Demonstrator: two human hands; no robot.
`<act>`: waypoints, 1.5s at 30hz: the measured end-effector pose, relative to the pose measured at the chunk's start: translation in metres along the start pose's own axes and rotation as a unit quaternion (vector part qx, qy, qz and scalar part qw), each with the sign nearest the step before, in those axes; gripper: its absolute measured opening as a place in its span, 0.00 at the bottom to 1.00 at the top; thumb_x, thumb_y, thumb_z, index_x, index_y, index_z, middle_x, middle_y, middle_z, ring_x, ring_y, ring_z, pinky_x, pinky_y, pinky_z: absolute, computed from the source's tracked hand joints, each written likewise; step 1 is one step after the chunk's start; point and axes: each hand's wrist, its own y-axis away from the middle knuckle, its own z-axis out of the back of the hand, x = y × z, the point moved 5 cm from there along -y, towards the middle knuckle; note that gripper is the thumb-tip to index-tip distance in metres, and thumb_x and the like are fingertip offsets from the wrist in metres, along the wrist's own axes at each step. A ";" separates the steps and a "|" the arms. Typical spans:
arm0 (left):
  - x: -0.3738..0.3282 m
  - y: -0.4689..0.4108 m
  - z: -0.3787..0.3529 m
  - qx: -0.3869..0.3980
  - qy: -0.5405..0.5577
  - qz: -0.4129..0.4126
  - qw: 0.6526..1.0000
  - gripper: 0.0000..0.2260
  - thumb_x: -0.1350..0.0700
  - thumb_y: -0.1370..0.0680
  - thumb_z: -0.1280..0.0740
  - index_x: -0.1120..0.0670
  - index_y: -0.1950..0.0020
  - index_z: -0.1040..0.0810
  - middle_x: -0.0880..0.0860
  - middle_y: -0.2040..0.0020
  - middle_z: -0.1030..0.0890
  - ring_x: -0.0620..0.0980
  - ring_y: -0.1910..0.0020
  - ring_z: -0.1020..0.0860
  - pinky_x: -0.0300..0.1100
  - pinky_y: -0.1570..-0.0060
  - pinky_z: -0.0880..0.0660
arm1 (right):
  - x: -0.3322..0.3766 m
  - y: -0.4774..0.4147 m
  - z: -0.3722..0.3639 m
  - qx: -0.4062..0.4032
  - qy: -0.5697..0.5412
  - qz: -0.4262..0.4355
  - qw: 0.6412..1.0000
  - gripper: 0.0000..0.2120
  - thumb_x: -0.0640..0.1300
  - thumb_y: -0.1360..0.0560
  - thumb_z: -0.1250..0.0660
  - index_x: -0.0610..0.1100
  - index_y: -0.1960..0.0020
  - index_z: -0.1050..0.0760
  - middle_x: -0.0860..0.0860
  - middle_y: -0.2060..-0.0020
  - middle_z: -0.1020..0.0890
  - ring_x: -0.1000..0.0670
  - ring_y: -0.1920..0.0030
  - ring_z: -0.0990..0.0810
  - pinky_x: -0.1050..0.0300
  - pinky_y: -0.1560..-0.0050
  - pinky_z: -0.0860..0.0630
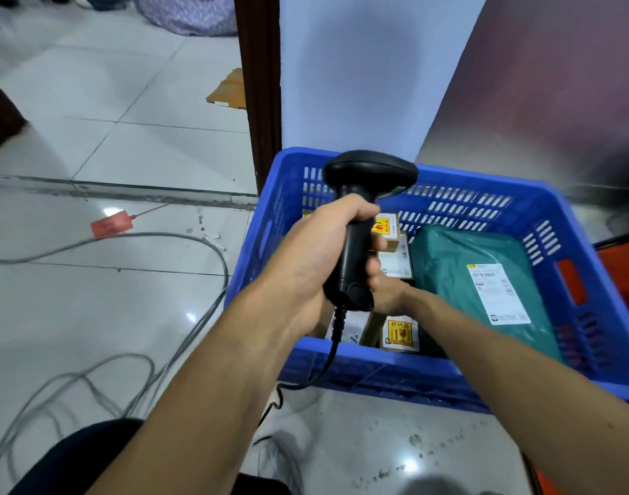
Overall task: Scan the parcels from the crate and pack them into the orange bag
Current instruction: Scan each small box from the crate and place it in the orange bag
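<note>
- Several parcels sit in the blue crate (541, 216): a green mailer bag (459, 266) with a white label (495, 294) along the right side, and small cardboard boxes (400, 330) with yellow-and-red stickers near the middle and front.
- Your left hand (323, 251) is wrapped tight around the handle of the black scanner (363, 194), whose head hangs over the crate's far side; its cord (327, 355) drops over the near rim to the floor.
- Your right hand (384, 280) is down inside the crate among the small boxes, partly hidden behind the scanner handle, so you cannot tell whether it has closed on a parcel or is only reaching.
- By my reading, you are at the pick-and-scan step: a parcel is being chosen, none is yet lifted clear.
- Next, you likely need to bring one box up with its barcode facing the scanner head, and keep the cord from snagging.
- Only a sliver of the orange bag (620, 273) shows, just beyond the crate's right wall; the scanned parcel goes there.
</note>
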 end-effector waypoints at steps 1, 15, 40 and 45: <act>-0.002 0.003 0.000 0.000 0.000 -0.003 1.000 0.06 0.55 0.20 0.34 0.56 0.46 0.22 0.54 0.64 0.23 0.50 0.72 0.28 0.41 0.70 0.27 | -0.001 0.013 0.005 0.029 0.008 -0.003 1.000 0.32 0.58 0.26 0.24 0.37 0.33 0.26 0.42 0.39 0.20 0.41 0.41 0.21 0.50 0.41 0.24; -0.010 0.023 -0.035 -0.014 -0.043 -0.074 0.996 0.09 0.53 0.21 0.32 0.57 0.45 0.20 0.55 0.63 0.21 0.51 0.72 0.28 0.45 0.68 0.25 | -0.112 0.174 0.137 -0.095 -0.458 0.041 0.883 0.22 0.60 0.20 0.38 0.44 0.38 0.20 0.43 0.52 0.12 0.45 0.55 0.15 0.52 0.49 0.22; 0.005 0.028 -0.093 -0.022 -0.168 -0.162 0.972 0.09 0.53 0.22 0.28 0.57 0.53 0.24 0.54 0.70 0.26 0.52 0.76 0.32 0.46 0.70 0.31 | -0.140 0.191 0.111 -0.181 -0.468 0.097 0.859 0.17 0.48 0.21 0.29 0.46 0.34 0.26 0.48 0.45 0.14 0.50 0.59 0.14 0.55 0.57 0.17; 0.004 0.031 -0.094 -0.006 -0.181 -0.156 0.971 0.09 0.53 0.21 0.30 0.57 0.53 0.25 0.54 0.70 0.26 0.52 0.75 0.32 0.44 0.71 0.30 | -0.141 0.189 0.111 -0.182 -0.466 0.099 0.860 0.17 0.49 0.21 0.29 0.48 0.34 0.25 0.48 0.46 0.14 0.50 0.60 0.14 0.51 0.52 0.16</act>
